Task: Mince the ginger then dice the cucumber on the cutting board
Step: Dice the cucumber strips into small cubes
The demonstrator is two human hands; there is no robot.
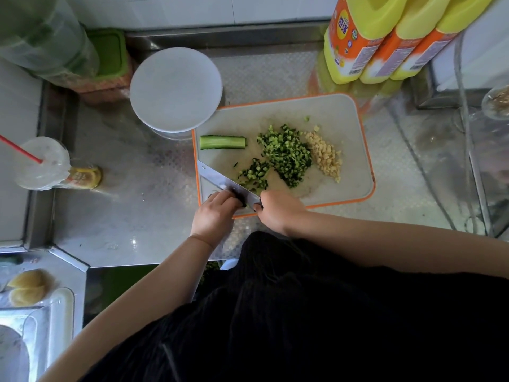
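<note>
Right hand [276,209] clamped on knife [224,181] handle, mostly hidden. Left hand [217,213] curled over cucumber piece, barely visible, at cutting board [355,150] 6 o'clock edge. Diced cucumber [286,155], minced ginger [326,157] mid-board; open board at 3 o'clock.

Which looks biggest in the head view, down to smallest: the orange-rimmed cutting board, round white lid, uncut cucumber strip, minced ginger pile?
1. Orange-rimmed cutting board
2. Round white lid, though it sits higher, nearer the camera
3-4. Uncut cucumber strip and pale minced ginger pile: too alike to rank.
</note>
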